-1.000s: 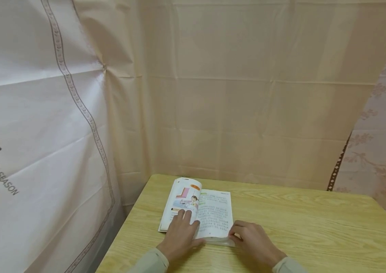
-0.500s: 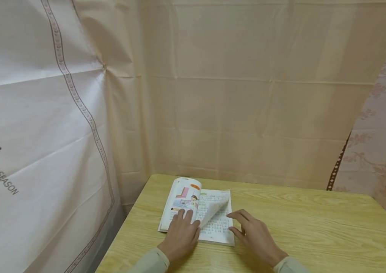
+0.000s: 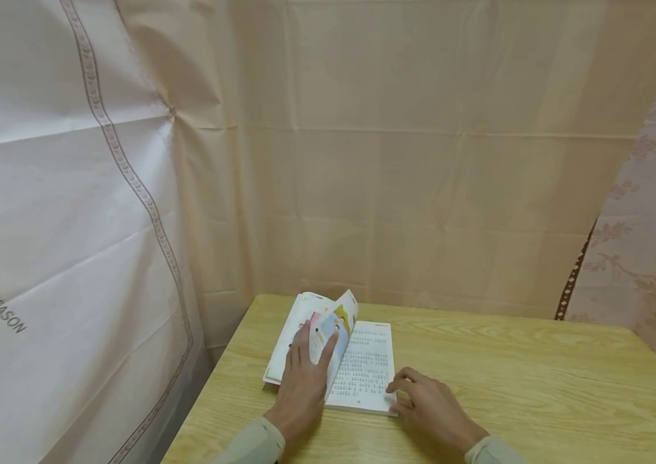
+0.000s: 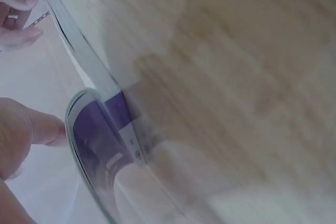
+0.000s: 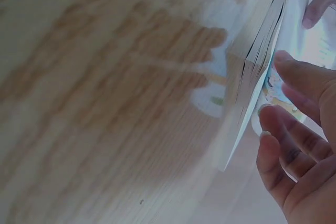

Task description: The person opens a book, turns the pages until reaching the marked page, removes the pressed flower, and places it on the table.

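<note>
An open book (image 3: 368, 367) lies on the table, text on its right page. One illustrated leaf (image 3: 347, 316) stands raised and curved over the left pages. My left hand (image 3: 301, 380) lies along the left side with fingers extended, its thumb against the raised leaf. By the book's lower right corner is my right hand (image 3: 432, 403), its fingers bent. In the right wrist view, the right hand's fingers (image 5: 270, 153) curl loosely beside the page edges with nothing between them. The left wrist view shows the book's purple spine (image 4: 119, 109) low over the wood.
The wood-grain table (image 3: 508, 374) extends to the right of the book. Behind it hangs a beige cloth (image 3: 421, 193), with a white printed cloth (image 3: 73, 225) on the left and a floral one (image 3: 647, 258) on the right.
A leaf released by the right hand has swung leftward, and a fresh text page shows on the right. The left hand has moved up a little, thumb now on the raised leaf.
</note>
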Demonstrator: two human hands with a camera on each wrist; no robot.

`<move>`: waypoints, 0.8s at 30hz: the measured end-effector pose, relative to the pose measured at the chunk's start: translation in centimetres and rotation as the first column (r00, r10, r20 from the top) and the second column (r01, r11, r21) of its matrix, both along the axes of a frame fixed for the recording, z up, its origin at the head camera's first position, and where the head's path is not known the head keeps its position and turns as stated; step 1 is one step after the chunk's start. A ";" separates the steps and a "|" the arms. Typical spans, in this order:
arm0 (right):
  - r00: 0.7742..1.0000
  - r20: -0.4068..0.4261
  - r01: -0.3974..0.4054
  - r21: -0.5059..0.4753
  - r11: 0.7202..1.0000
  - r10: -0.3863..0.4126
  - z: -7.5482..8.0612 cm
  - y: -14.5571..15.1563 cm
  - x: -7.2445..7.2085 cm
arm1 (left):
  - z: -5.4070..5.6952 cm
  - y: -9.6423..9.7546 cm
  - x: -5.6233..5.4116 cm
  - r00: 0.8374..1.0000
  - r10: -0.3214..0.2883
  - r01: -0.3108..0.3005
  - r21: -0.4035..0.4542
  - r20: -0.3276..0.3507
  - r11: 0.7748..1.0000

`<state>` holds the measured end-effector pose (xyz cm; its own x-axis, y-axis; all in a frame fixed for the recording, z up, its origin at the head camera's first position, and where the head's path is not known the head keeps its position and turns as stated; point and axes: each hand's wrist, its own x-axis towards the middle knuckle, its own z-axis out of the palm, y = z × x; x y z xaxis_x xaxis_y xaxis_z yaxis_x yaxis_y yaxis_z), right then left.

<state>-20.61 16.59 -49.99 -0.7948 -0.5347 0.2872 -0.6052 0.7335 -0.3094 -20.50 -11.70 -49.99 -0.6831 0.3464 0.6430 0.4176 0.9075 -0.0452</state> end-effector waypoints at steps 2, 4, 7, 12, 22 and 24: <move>0.999 0.036 0.008 0.007 1.000 -0.008 0.0 0.0 0.1 | 0.2 -0.1 0.0 1.000 -0.011 0.012 -0.020 0.004 1.000; 0.999 0.042 0.003 0.012 1.000 -0.003 -0.1 0.0 0.1 | 0.3 -0.3 0.0 1.000 -0.017 0.017 -0.072 0.008 0.997; 0.999 0.037 -0.018 0.009 1.000 0.017 -0.2 0.0 0.1 | 0.6 -0.3 0.1 0.999 -0.033 0.038 -0.155 0.036 0.987; 0.997 -0.001 -0.076 0.033 0.997 0.076 -0.1 0.0 -0.1 | 0.5 -0.5 0.3 0.988 -0.100 0.123 -0.203 0.119 0.971; 0.973 -0.120 -0.190 0.052 0.980 0.195 0.1 0.0 -0.2 | 0.2 -0.8 0.6 0.976 -0.055 0.094 -0.178 0.211 0.980; 0.970 -0.135 -0.195 0.066 0.979 0.202 -0.1 0.1 -0.2 | 0.1 -0.7 0.6 0.975 -0.057 0.092 -0.156 0.215 0.983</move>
<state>-20.85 16.71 -50.07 -0.6251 -0.6948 0.3556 -0.7749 0.6071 -0.1760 -19.93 -12.44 -49.92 -0.7640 0.4905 0.4191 0.5000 0.8607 -0.0959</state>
